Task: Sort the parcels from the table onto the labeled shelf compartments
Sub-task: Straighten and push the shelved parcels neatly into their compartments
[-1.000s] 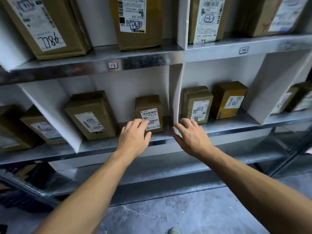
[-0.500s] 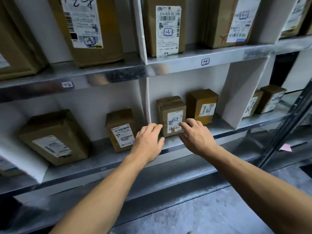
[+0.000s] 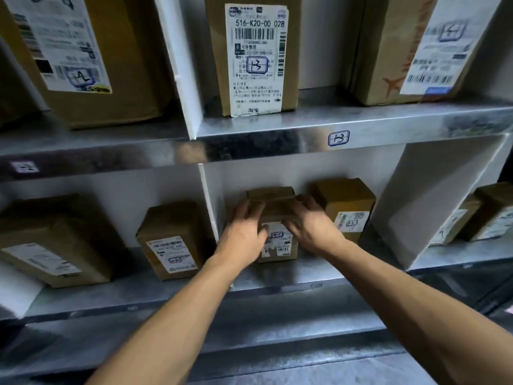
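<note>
Both hands are on a small cardboard parcel that stands on the lower metal shelf, in the compartment under the handwritten tag 13. The left hand grips its left side and the right hand its right, both blurred. A yellower parcel stands just right of it, and a white divider is on its left.

Label on upper parcel reads 516-K20-00 028, handwritten 13 — shelf-edge tag also 13.

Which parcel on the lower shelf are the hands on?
The brown parcel just right of the white divider, held between the left hand and the right hand; the yellower parcel stands on its right.
</note>
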`<state>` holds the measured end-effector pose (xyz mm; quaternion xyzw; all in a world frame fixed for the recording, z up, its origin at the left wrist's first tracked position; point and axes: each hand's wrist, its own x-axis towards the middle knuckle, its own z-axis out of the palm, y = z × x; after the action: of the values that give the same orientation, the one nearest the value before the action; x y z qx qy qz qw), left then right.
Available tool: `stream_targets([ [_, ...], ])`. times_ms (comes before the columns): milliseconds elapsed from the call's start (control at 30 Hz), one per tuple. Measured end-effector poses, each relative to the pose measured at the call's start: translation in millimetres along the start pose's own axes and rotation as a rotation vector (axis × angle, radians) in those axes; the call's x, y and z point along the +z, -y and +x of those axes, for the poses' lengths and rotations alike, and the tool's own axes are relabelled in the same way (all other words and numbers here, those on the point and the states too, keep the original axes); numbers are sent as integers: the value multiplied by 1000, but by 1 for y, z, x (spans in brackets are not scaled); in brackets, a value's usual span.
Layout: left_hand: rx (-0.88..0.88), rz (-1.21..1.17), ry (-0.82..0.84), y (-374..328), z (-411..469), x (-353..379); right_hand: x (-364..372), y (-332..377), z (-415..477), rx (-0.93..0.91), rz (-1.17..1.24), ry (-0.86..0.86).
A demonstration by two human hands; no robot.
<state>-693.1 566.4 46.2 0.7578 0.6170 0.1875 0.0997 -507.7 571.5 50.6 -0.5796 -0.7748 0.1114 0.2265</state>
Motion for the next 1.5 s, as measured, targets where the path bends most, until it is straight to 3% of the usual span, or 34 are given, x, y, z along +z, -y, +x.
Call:
stream_targets([
  [367, -21, -52, -166, 2, 6, 24, 25, -27, 19, -90, 244, -77],
  [567, -37, -34, -169, 6, -8, 18, 34, -24, 8, -102, 301, -97],
  [900, -51, -83, -114, 5, -12, 10, 18, -21, -6, -39, 146, -81],
  [1200, 204, -141, -135, -35, 0, 14, -17, -64, -44, -19, -152, -270],
  [1300, 266, -155, -91, -64, 16, 24, -34, -92, -46, 68, -158, -285],
  [1500, 188, -95, 48, -110, 49, 46, -63, -133, -32, 183, -91, -190],
])
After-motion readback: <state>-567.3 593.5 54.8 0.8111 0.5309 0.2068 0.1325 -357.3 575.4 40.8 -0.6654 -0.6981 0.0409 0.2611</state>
